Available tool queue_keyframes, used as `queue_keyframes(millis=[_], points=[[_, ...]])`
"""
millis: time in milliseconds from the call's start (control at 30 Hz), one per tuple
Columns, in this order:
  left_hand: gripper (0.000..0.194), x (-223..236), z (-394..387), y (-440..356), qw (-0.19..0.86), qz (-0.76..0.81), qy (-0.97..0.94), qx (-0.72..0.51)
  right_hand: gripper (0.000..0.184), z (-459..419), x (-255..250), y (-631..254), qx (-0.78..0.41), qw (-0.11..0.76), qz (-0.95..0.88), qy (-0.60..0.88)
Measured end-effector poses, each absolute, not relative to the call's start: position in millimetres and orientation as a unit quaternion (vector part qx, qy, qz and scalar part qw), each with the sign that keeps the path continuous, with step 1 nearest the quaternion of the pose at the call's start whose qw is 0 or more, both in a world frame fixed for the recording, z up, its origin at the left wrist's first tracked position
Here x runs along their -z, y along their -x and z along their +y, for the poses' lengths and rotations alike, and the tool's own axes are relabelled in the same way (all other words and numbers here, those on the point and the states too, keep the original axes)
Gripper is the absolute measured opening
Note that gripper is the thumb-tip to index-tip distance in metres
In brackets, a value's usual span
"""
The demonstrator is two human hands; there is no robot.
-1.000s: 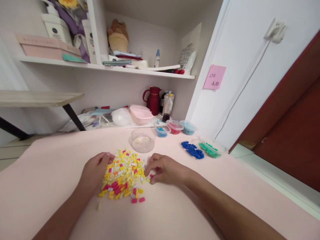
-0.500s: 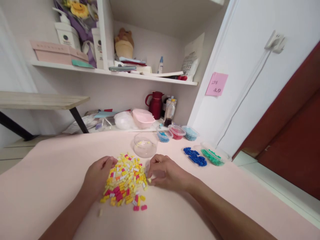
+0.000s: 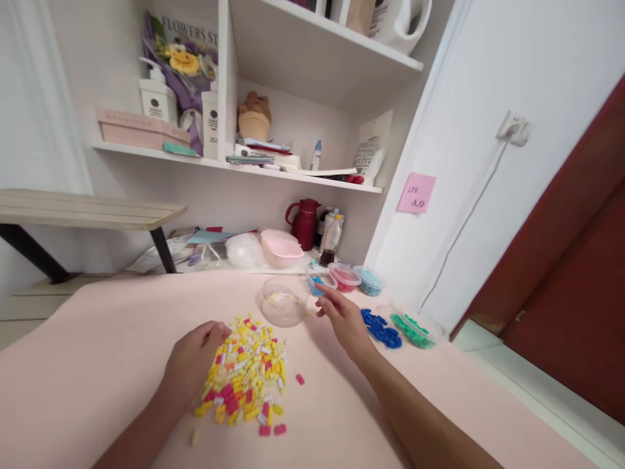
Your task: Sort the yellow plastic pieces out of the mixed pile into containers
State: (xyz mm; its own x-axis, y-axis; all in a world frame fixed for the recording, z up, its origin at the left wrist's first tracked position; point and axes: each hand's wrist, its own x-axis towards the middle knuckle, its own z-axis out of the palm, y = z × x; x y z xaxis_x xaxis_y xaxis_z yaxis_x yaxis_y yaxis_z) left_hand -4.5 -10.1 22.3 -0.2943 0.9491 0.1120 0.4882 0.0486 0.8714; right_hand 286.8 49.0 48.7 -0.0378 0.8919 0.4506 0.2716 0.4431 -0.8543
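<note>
A heap of small yellow, pink, orange and white bricks [image 3: 247,371] lies on the pink table [image 3: 97,339]. My left hand [image 3: 193,358] rests curled at the heap's left edge, fingertips among the bricks. My right hand [image 3: 344,316] is stretched out beyond the heap, fingers extended, between the clear bowl [image 3: 284,301] holding a few yellow bricks and the small tub of blue bricks [image 3: 319,277]. Whether a brick sits under its fingertips is not visible.
Small tubs of red bricks [image 3: 344,275] and light-blue bricks [image 3: 370,280] stand at the back. Dark-blue bricks [image 3: 383,327] and a tray of green bricks [image 3: 415,324] lie right. A pink lidded box [image 3: 280,246], red jug [image 3: 305,223] and shelves stand behind.
My right hand left the heap's right edge and reached forward toward the bowl and tubs. A pink brick now lies alone right of the heap. The left hand stayed. The view tilted up.
</note>
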Motion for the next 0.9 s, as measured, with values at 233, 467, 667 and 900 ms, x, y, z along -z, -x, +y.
queue_keyframes(millis=[233,467,667,900], points=[[0.032,-27.9,-11.8,0.5,0.261,0.682,-0.522,-0.441,0.035,46.5,-44.7,-300.5,-0.269,0.447,-0.681,0.515],[0.032,-25.2,-9.2,4.4,0.24,0.688,-0.533,-0.429,0.042,46.4,-34.1,-292.6,-0.059,0.196,-0.757,0.62],[0.035,-21.1,-4.6,9.5,0.233,0.682,-0.542,-0.433,0.032,47.4,-40.0,-288.7,-0.073,0.191,-0.766,0.61],[0.035,-24.2,-6.6,7.3,0.243,0.678,-0.543,-0.431,0.023,40.6,-37.6,-294.6,-0.132,0.28,-0.738,0.599]])
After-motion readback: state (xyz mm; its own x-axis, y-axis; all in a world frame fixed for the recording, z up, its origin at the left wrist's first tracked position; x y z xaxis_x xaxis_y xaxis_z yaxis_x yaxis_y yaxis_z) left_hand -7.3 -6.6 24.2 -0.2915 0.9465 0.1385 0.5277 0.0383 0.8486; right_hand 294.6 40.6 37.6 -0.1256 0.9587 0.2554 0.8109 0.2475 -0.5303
